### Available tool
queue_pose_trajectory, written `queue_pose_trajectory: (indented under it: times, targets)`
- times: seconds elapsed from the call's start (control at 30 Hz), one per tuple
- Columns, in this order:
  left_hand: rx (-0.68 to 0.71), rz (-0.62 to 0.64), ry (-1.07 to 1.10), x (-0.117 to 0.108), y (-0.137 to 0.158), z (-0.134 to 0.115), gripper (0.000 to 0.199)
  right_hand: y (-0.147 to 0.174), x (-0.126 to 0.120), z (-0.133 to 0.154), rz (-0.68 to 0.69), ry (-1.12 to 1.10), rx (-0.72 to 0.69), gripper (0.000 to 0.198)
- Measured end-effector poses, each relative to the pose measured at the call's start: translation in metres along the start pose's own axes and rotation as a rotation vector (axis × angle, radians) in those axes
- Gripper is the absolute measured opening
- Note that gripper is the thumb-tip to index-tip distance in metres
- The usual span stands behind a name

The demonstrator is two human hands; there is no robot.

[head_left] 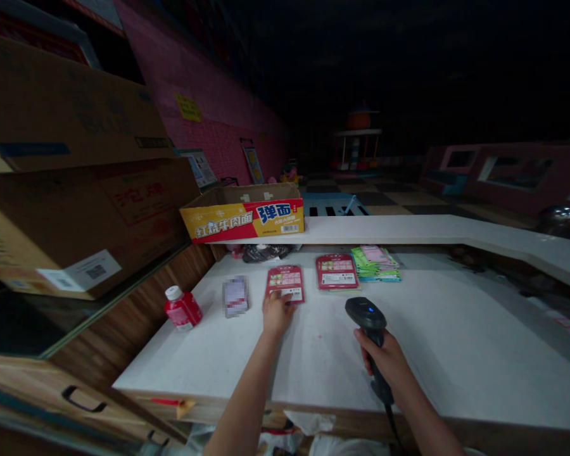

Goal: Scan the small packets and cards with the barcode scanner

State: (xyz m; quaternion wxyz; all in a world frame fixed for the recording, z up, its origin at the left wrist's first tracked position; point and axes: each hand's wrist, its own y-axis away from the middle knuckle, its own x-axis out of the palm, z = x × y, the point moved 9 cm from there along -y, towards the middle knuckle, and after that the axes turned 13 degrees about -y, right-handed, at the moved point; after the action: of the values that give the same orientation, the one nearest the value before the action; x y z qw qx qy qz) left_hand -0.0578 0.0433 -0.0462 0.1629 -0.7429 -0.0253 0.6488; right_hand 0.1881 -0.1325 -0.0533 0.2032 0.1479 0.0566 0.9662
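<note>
My left hand (277, 313) is at the lower edge of a flat red package (285, 277) lying on the white counter. Its fingers curl over the printed face and barcode label, with the thumb near the bottom edge. My right hand (384, 358) grips the handle of a black barcode scanner (367, 311), its head raised above the counter and a blue light showing on top. A cable hangs from the handle's lower end. A second red package (336, 272) lies flat to the right of the first. Beside it is a stack of green and pink packets (376, 263).
A red bottle with a white cap (183, 308) stands at the left, beside a blurred phone-like item (235, 296). An open yellow and red carton (247, 212) sits on the raised shelf (384, 228) behind. Large cardboard boxes (95, 215) are stacked at the far left.
</note>
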Motion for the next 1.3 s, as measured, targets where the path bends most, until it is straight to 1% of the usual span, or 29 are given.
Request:
queue_pose_trajectory:
  times: [0.07,0.13,0.2,0.37,0.43,0.53,0.6,0.67,0.73,0.87,1.0,1.07,1.17,1.2,1.3]
  targets:
    - [-0.045,-0.026,-0.028,0.002,-0.001,0.003,0.033,0.002,0.000,0.000,-0.001,-0.008,0.009,0.044]
    - [-0.092,-0.057,-0.055,0.002,-0.001,0.006,0.033,0.003,-0.001,0.001,-0.004,-0.013,0.012,0.045]
    - [-0.110,-0.060,-0.067,0.003,0.000,0.006,0.035,0.003,-0.002,0.001,-0.008,-0.021,0.010,0.045]
    - [-0.043,-0.047,-0.067,0.001,0.003,-0.001,0.036,-0.002,-0.004,-0.006,-0.011,-0.053,0.029,0.047]
    - [-0.045,-0.054,-0.080,0.000,0.003,-0.002,0.036,-0.004,-0.005,-0.011,-0.020,-0.089,0.051,0.047]
    - [-0.065,-0.064,-0.096,-0.001,0.003,0.000,0.036,-0.006,-0.011,-0.016,-0.054,-0.184,0.098,0.048]
    - [-0.066,-0.061,-0.100,0.000,0.003,0.000,0.036,-0.008,-0.015,-0.020,-0.061,-0.281,0.153,0.049]
    - [-0.068,-0.061,-0.103,0.001,0.003,0.000,0.036,-0.011,-0.017,-0.023,-0.033,-0.384,0.217,0.051]
    - [-0.066,-0.090,-0.104,-0.003,0.004,0.000,0.037,-0.015,-0.019,-0.026,0.006,-0.467,0.255,0.051]
    - [-0.009,-0.182,-0.013,-0.014,0.005,-0.013,0.040,-0.024,-0.024,-0.030,0.069,-0.555,0.254,0.046]
    - [0.040,-0.175,0.205,-0.010,-0.009,-0.041,0.033,-0.029,-0.027,-0.035,0.127,-0.644,0.250,0.045]
    - [0.007,-0.134,0.324,-0.002,-0.025,-0.056,0.027,-0.031,-0.029,-0.034,0.135,-0.703,0.243,0.045]
    - [-0.131,-0.031,0.419,0.014,-0.052,-0.073,0.021,-0.033,-0.032,-0.030,0.125,-0.750,0.218,0.044]
    - [-0.187,-0.011,0.420,0.018,-0.060,-0.077,0.026,-0.033,-0.033,-0.030,0.123,-0.743,0.211,0.043]
    - [-0.312,0.088,0.398,0.030,-0.076,-0.084,0.054,-0.034,-0.032,-0.030,0.123,-0.705,0.202,0.042]
